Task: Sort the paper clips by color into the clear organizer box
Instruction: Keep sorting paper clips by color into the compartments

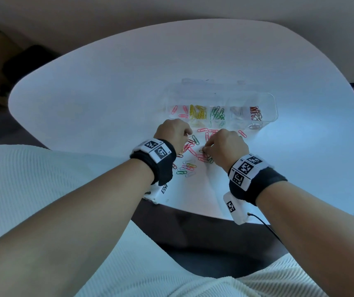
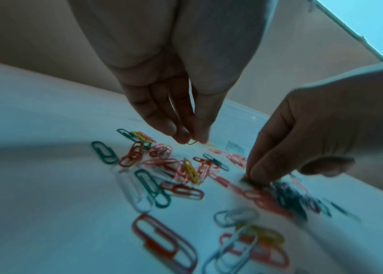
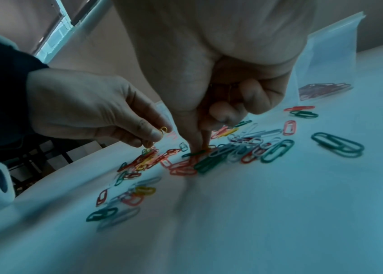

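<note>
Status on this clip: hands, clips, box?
Left hand pinches a yellow clip. Right hand fingertips down on a green clip in the loose pile. Organizer box partly filled by color. Nothing blocking.

Both hands, left hand and right hand, hovered over scattered coloured paper clips just before the clear plastic organizer box.

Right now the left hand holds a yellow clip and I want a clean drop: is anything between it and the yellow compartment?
Nothing visible. The left hand pinches the yellow clip above the table; the yellow compartment lies just beyond, open-topped.
</note>
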The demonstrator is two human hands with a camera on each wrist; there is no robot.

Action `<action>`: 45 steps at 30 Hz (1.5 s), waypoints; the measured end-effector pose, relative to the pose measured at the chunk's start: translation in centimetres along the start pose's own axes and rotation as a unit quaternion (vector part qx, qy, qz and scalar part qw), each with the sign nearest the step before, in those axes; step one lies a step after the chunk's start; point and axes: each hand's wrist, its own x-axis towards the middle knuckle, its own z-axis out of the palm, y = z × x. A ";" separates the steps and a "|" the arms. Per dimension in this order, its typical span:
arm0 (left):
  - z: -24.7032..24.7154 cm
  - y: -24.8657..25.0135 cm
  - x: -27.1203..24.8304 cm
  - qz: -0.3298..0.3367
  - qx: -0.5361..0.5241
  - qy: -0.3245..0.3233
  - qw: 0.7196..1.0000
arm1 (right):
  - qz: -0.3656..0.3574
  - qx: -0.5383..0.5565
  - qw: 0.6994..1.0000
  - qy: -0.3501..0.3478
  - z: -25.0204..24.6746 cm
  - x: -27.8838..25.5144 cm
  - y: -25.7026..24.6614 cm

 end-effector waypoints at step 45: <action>-1.0 -1.0 -0.8 -0.075 0.050 -0.046 0.995 | 0.048 0.152 0.986 0.038 -0.9 1.6 3.0</action>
